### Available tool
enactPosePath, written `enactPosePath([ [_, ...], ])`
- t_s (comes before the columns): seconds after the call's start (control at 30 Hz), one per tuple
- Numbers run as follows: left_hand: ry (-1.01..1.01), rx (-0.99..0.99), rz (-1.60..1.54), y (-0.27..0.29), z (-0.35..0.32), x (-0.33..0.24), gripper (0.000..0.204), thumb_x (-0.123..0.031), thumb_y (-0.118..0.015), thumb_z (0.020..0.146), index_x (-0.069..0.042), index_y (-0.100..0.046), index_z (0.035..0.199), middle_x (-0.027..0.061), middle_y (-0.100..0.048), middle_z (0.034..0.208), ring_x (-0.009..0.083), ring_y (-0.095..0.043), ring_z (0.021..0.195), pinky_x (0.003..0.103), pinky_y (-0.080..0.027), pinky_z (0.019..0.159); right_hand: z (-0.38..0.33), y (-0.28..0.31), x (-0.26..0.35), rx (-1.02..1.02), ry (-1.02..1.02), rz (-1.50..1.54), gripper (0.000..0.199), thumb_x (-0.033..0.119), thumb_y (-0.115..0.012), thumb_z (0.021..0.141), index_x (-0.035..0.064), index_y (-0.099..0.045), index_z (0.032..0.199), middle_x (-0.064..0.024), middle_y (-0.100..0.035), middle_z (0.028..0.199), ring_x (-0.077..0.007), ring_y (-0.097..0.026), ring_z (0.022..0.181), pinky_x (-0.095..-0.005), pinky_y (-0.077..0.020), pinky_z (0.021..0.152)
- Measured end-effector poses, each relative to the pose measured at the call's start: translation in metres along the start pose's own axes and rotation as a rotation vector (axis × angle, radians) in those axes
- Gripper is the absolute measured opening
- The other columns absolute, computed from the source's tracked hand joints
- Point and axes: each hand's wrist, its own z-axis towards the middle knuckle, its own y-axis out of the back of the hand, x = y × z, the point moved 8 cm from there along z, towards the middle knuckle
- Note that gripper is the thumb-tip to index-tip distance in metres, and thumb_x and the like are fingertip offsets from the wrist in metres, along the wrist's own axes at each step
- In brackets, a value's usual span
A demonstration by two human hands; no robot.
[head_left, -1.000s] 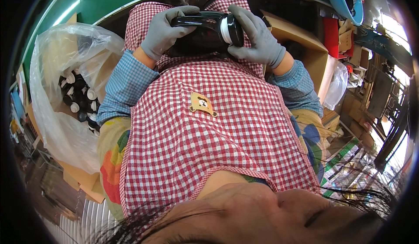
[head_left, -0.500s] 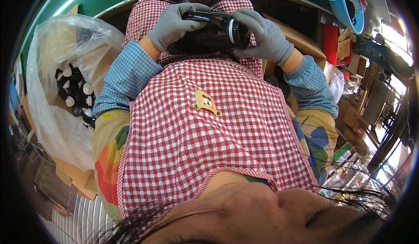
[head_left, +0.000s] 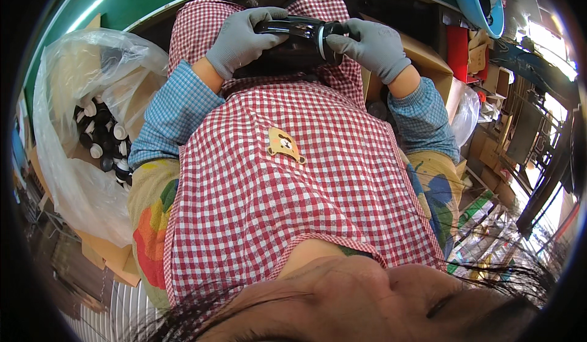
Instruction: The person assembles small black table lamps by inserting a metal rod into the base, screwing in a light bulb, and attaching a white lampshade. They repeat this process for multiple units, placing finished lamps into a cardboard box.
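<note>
Both my hands wear grey gloves and hold a glossy black rounded piece (head_left: 302,29) above my lap. My left hand (head_left: 241,41) is closed round its left end, thumb toward me and fingers on the far side. A thin white ring (head_left: 321,41) circles the piece near its right end. There my right hand (head_left: 374,47) grips the end, its thumb pressed against the black rim beside the ring. Some of its fingers are hidden behind the piece. Something dark lies just below the piece on my lap; I cannot make out what.
At my left, a clear plastic bag (head_left: 67,146) lining a cardboard box holds several black and white caps (head_left: 104,135). A green table (head_left: 131,6) runs along the far side. An open cardboard box (head_left: 428,61), a red box (head_left: 457,51) and blue tubs (head_left: 489,12) stand at the right.
My right hand has turned and shifted slightly right, its thumb now on the piece's right end. The piece has moved a little left and still sits in my left hand.
</note>
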Motion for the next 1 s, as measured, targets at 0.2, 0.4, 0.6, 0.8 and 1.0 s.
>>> enactPosePath([
  [0.2,-0.001,-0.043,-0.118,0.003,0.000,0.007,0.045,-0.013,-0.077,0.088,-0.002,-0.069,0.131,0.0071,-0.076,0.111,0.0162,-0.070,0.100,0.028,-0.052,0.096,-0.006,0.009,-0.011,-0.367,0.431,0.275,0.089,0.078,-0.040,0.097,0.0086,-0.049,0.152,-0.0214,-0.063,0.138,-0.0404,-0.061,0.126,-0.0475,-0.0472,0.108],
  [0.4,-0.031,-0.045,-0.021,0.006,-0.002,0.000,0.045,-0.012,-0.076,0.089,-0.003,-0.069,0.132,0.0071,-0.076,0.112,0.0172,-0.070,0.100,0.029,-0.053,0.097,-0.018,0.007,-0.004,-0.541,0.637,0.517,0.091,0.079,-0.038,0.096,0.0079,-0.051,0.151,-0.0244,-0.069,0.128,-0.0403,-0.066,0.119,-0.0469,-0.0495,0.105],
  [0.6,-0.033,-0.043,-0.007,0.005,-0.003,-0.002,0.046,-0.011,-0.076,0.088,-0.003,-0.069,0.132,0.0063,-0.076,0.111,0.0144,-0.069,0.099,0.026,-0.052,0.094,-0.022,0.017,0.016,-0.605,0.666,0.066,0.084,0.065,-0.064,0.091,0.0105,-0.047,0.153,-0.0230,-0.067,0.126,-0.0413,-0.067,0.113,-0.0453,-0.0517,0.103],
  [0.8,-0.022,-0.045,-0.074,-0.002,-0.002,-0.002,0.048,-0.010,-0.078,0.087,-0.002,-0.068,0.133,0.0059,-0.075,0.113,0.0122,-0.068,0.099,0.024,-0.052,0.092,0.002,-0.006,0.009,-0.149,0.104,0.290,0.104,0.047,-0.087,0.073,0.0146,-0.038,0.159,-0.0209,-0.043,0.157,-0.0380,-0.051,0.137,-0.0443,-0.0462,0.111],
  [1.0,-0.101,-0.099,-0.058,-0.001,-0.005,-0.008,0.038,-0.009,-0.078,0.086,0.002,-0.071,0.122,0.0082,-0.075,0.115,0.0124,-0.067,0.103,0.025,-0.052,0.091,-0.015,-0.001,0.023,-0.584,0.786,0.111,0.100,0.046,-0.083,0.078,0.0105,-0.036,0.158,-0.0213,-0.050,0.149,-0.0390,-0.061,0.124,-0.0457,-0.0517,0.105],
])
